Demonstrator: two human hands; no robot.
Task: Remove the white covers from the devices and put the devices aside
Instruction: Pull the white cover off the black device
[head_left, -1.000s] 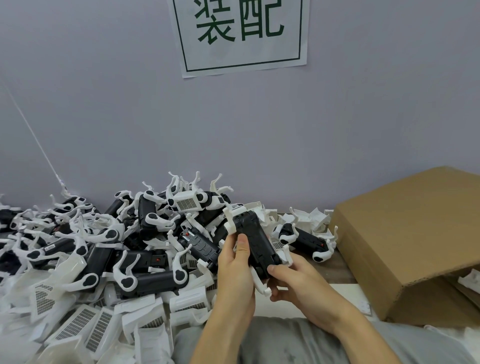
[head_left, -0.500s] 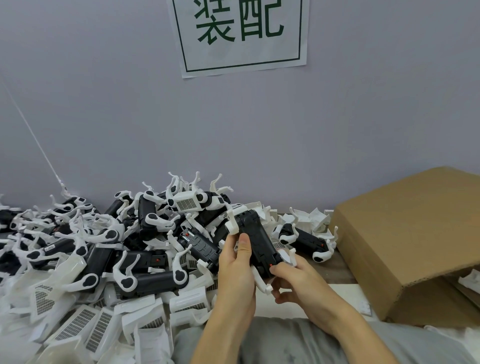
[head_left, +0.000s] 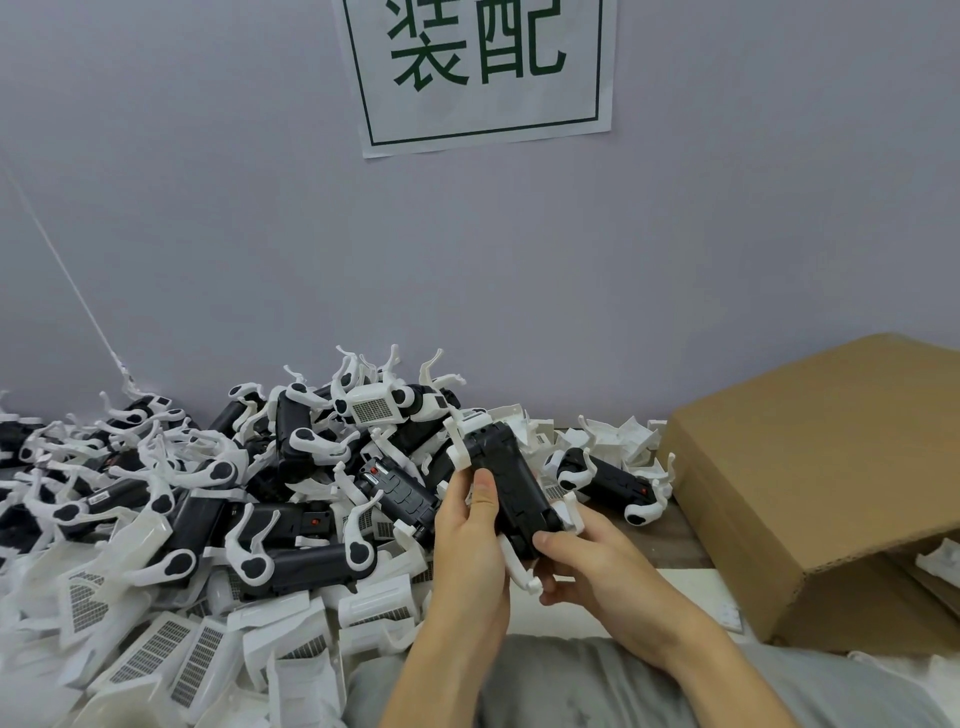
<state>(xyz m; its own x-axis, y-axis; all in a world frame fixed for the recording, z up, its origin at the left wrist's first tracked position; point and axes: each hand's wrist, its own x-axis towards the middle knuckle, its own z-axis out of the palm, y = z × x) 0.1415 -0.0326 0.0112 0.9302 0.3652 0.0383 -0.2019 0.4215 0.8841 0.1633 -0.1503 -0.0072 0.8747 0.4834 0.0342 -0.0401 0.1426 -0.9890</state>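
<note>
— both hands on one device (head_left: 511, 480), held above the table edge: my left hand (head_left: 470, 540) grips its side, right hand (head_left: 582, 558) pinches the near end.
— next?
— i'd guess set it aside on the pile (head_left: 208, 499).

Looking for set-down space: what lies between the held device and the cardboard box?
In the head view, another black device with white arms, white plastic parts behind it.

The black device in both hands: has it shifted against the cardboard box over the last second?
No. The black device, gripped by the left hand and right hand, sits equally far from the cardboard box.
</note>
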